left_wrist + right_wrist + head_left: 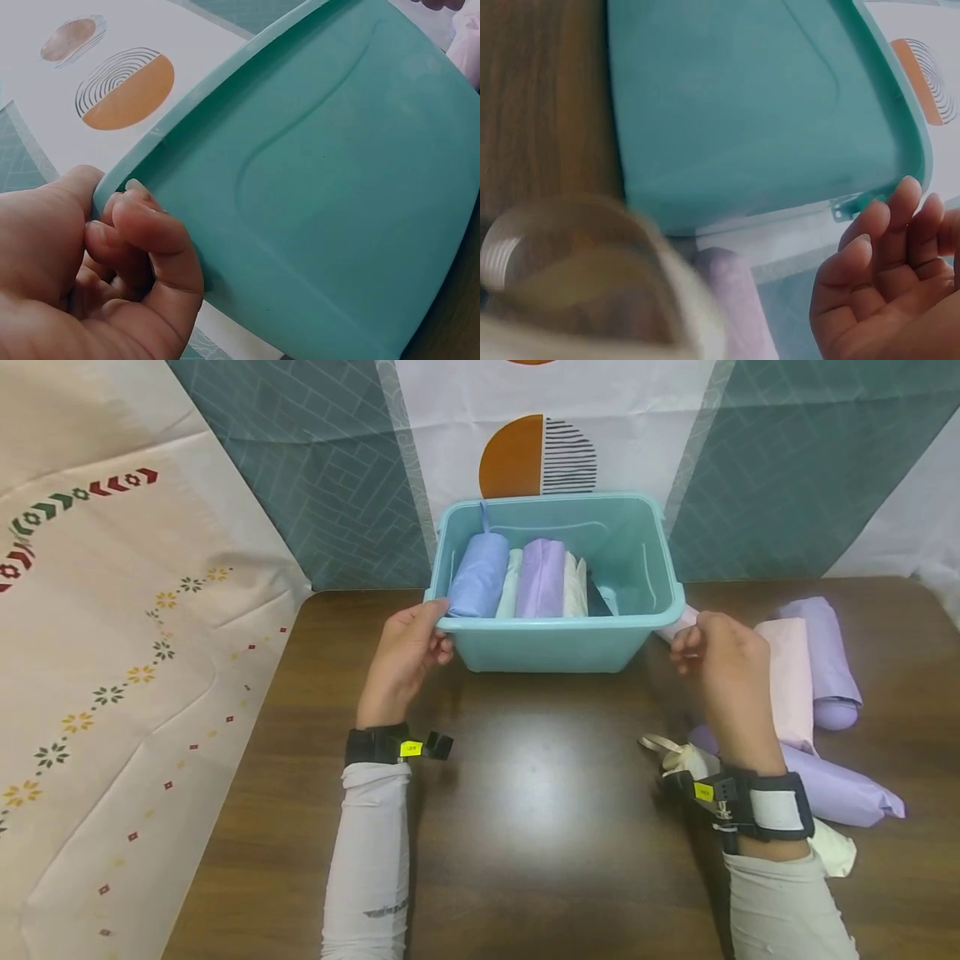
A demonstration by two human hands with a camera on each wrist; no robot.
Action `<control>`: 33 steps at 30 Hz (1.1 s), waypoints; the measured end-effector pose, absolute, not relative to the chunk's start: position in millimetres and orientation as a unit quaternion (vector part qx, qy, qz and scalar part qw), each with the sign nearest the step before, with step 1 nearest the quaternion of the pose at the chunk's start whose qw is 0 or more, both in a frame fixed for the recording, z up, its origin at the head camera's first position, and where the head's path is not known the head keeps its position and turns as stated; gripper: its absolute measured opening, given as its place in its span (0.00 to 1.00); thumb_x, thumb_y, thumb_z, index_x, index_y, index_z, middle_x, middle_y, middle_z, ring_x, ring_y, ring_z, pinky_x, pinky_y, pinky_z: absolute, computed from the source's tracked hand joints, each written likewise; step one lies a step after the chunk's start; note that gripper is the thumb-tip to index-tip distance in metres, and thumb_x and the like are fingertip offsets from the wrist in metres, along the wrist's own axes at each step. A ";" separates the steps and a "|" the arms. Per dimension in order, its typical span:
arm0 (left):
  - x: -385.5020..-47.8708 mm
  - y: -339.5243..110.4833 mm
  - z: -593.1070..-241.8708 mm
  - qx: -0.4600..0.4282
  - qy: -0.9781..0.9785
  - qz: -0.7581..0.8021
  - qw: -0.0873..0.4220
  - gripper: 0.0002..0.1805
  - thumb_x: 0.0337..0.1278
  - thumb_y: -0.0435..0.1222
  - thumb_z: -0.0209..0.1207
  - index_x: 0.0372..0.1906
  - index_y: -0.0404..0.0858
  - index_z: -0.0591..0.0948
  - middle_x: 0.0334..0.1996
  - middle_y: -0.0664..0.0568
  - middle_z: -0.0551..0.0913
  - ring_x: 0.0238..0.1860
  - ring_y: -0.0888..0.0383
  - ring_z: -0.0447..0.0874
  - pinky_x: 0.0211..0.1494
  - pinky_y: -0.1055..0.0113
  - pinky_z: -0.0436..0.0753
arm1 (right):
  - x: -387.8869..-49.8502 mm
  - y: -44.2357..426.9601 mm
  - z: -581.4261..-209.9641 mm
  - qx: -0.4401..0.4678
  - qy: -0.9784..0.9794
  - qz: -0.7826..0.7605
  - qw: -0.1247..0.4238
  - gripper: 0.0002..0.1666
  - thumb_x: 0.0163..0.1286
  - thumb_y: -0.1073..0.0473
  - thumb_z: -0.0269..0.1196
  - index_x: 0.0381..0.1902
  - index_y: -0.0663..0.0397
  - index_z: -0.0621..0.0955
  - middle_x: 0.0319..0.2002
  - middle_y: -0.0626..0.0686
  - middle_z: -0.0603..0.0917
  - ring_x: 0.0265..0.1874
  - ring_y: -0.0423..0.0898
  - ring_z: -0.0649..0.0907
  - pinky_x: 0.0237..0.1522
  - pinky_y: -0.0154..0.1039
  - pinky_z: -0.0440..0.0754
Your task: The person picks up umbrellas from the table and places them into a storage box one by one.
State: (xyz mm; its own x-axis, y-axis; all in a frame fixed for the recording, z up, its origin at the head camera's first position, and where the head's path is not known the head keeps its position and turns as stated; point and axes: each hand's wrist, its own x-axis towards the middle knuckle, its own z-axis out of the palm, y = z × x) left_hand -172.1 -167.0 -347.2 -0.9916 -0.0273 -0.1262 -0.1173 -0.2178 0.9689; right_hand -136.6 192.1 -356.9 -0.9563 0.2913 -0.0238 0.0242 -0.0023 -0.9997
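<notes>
A teal plastic bin [547,647] stands upright at the back of the table. My left hand [408,652] pinches its rim at the front left corner, thumb on top and fingers curled beneath, as the left wrist view also shows. Beside the front right corner is my right hand [723,656]; its fingers are loosely bent with nothing between them, and the right wrist view has the fingertips [907,187] close to the rim. Inside the bin stand a blue folded umbrella [480,575], a lilac one [542,578] and pale and dark bundles partly hidden by the front wall.
On the table's right lie more folded umbrellas: a lavender one [817,643], a pink one [786,677], another lavender one [840,785] and a cream one [832,852], partly under my right forearm. A patterned cloth [337,468] hangs behind the bin.
</notes>
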 end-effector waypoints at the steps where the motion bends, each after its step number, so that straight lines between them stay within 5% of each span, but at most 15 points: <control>1: -172.1 -166.4 -347.1 -0.059 0.624 0.778 0.029 0.21 0.75 0.38 0.60 0.21 0.38 0.75 0.16 0.52 0.71 0.19 0.59 0.71 0.25 0.71 0.74 | -136.9 193.4 -357.1 -0.114 -0.703 0.696 0.092 0.23 0.84 0.55 0.52 0.32 0.67 0.79 0.31 0.54 0.86 0.31 0.47 0.82 0.33 0.34 0.82; 12: -171.2 -165.7 -344.3 -0.064 0.629 0.775 0.029 0.22 0.76 0.38 0.59 0.20 0.39 0.73 0.16 0.53 0.69 0.19 0.59 0.71 0.24 0.71 0.72 | -133.1 209.4 -344.6 -0.081 -0.671 0.737 0.001 0.24 0.84 0.46 0.58 0.38 0.63 0.80 0.35 0.54 0.85 0.31 0.47 0.81 0.33 0.34 0.83; 21: -170.8 -164.8 -345.1 -0.063 0.632 0.772 0.033 0.22 0.76 0.38 0.59 0.20 0.39 0.72 0.17 0.52 0.69 0.20 0.58 0.71 0.25 0.70 0.73 | -140.0 226.6 -333.7 -0.066 -0.736 0.674 -0.021 0.25 0.85 0.45 0.56 0.42 0.64 0.81 0.36 0.52 0.85 0.33 0.46 0.83 0.31 0.33 0.81; 27: -170.5 -164.5 -344.8 -0.066 0.630 0.773 0.031 0.21 0.76 0.38 0.59 0.21 0.39 0.72 0.17 0.52 0.69 0.20 0.59 0.71 0.25 0.70 0.73 | -146.7 236.8 -317.8 -0.043 -0.792 0.607 -0.046 0.28 0.86 0.41 0.50 0.47 0.61 0.80 0.42 0.50 0.83 0.43 0.47 0.82 0.41 0.29 0.82; 33: -171.4 -163.2 -344.4 -0.067 0.625 0.777 0.030 0.22 0.76 0.37 0.58 0.20 0.39 0.72 0.16 0.52 0.68 0.19 0.59 0.70 0.24 0.71 0.73 | -153.8 245.9 -303.9 -0.029 -0.753 0.656 -0.050 0.25 0.84 0.43 0.57 0.45 0.62 0.81 0.41 0.51 0.85 0.42 0.47 0.83 0.41 0.32 0.82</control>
